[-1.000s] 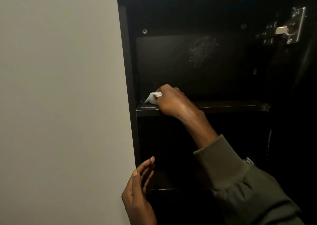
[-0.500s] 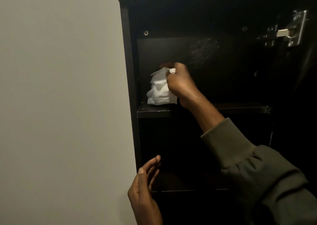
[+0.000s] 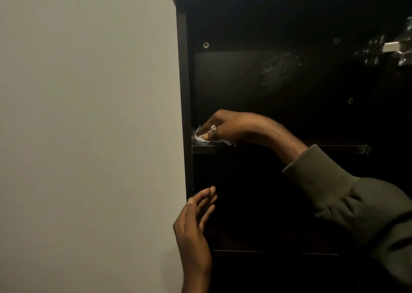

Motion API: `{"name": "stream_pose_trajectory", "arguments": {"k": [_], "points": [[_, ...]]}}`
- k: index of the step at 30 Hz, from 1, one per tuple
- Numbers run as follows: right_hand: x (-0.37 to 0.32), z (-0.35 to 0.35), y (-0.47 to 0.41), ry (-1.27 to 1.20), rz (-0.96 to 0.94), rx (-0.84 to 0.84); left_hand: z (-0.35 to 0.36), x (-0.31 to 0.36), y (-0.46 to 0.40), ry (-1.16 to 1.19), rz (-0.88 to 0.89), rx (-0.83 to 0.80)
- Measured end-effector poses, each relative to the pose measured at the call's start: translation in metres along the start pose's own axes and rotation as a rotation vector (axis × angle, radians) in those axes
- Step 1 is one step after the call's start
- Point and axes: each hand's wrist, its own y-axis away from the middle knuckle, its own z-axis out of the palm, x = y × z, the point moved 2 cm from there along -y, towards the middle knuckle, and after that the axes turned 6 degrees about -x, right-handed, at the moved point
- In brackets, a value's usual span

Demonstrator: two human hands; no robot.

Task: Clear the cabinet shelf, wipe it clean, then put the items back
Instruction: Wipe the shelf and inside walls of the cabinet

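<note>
A dark cabinet [image 3: 181,74] stands open against a pale wall. Its upper shelf [image 3: 301,148] holds no items. My right hand [image 3: 231,126] grips a crumpled white tissue [image 3: 199,134] and presses it onto the shelf's far left corner, beside the cabinet's left side panel. My left hand [image 3: 196,221] hovers lower down at the cabinet's front left edge, fingers straight and together, holding nothing. A whitish smear [image 3: 281,69] marks the back panel above the shelf.
A metal door hinge [image 3: 383,49] sits at the upper right inside the cabinet. A lower shelf edge [image 3: 267,251] shows faintly in the dark below. The plain wall [image 3: 89,136] fills the left half of the view.
My right hand lifted the tissue off the shelf up against the back panel, then came back down and pressed it into the shelf's left corner. My left hand barely moved.
</note>
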Motion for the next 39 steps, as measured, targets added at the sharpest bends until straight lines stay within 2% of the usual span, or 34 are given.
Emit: {"name": "stream_pose_trajectory", "arguments": {"k": [8,9,11,13,14,17,21,27,30,32,33,35,37,39], "points": [[0.013,-0.004,0.005,-0.097,-0.176,0.112,0.011,0.044,-0.033,-0.044,0.223,-0.029],[0.015,-0.006,0.007,-0.126,-0.188,0.165,0.013,0.052,-0.036,-0.048,0.266,-0.041],[0.018,-0.010,0.008,-0.102,-0.200,0.373,0.017,0.073,-0.049,-0.069,0.365,-0.052],[0.021,-0.009,0.005,0.047,-0.200,0.546,0.019,0.095,-0.064,-0.126,0.469,-0.032],[0.021,-0.007,0.003,0.123,-0.199,0.572,0.020,0.104,-0.073,-0.168,0.514,-0.009],[0.021,0.003,-0.011,0.256,-0.111,0.490,0.021,0.122,-0.095,-0.323,0.581,0.102],[0.011,0.006,-0.016,0.207,-0.008,0.332,0.023,0.125,-0.124,-0.565,0.592,0.195],[0.001,0.016,-0.012,0.134,-0.098,0.352,0.025,0.125,-0.155,-0.748,0.553,0.126],[0.000,0.009,0.007,0.106,-0.144,0.260,0.034,0.124,-0.155,-0.823,0.603,0.036],[0.001,-0.001,0.023,0.005,-0.198,0.220,0.041,0.122,-0.154,-0.827,0.600,-0.011],[0.003,-0.007,0.030,-0.055,-0.219,0.245,0.043,0.119,-0.155,-0.814,0.588,-0.030],[0.012,-0.021,0.042,-0.059,-0.206,0.399,0.047,0.115,-0.156,-0.762,0.567,-0.058],[0.028,-0.025,0.049,0.072,-0.069,0.569,0.048,0.110,-0.159,-0.712,0.582,-0.063],[0.041,-0.023,0.050,0.201,0.108,0.589,0.050,0.108,-0.164,-0.676,0.602,-0.053]]}}
